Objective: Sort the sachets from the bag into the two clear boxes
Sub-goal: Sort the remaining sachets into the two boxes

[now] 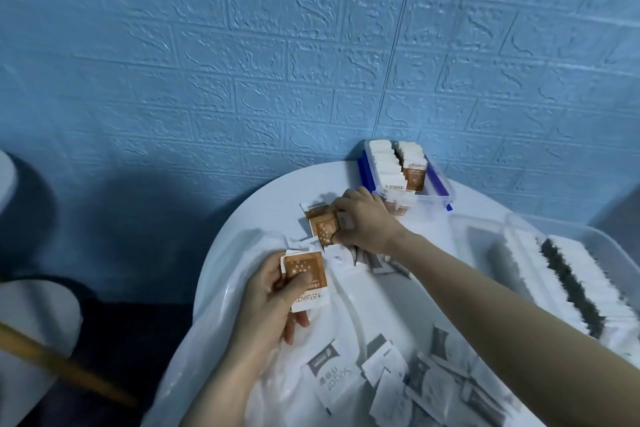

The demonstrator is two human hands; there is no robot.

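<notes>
Pinching brown sachets [306, 274] between left hand [273, 291] thumb and fingers, stacking them for boxing. Right hand [363, 222] fingers curling around another brown sachet [323, 224], gathering it.

left hand [277, 291] — low and near, palm up, thumb and fingers curled in a pinch | right hand [367, 224] — bare forearm reaching forward and across, knuckles up, fingers bent down in a pinch
</notes>
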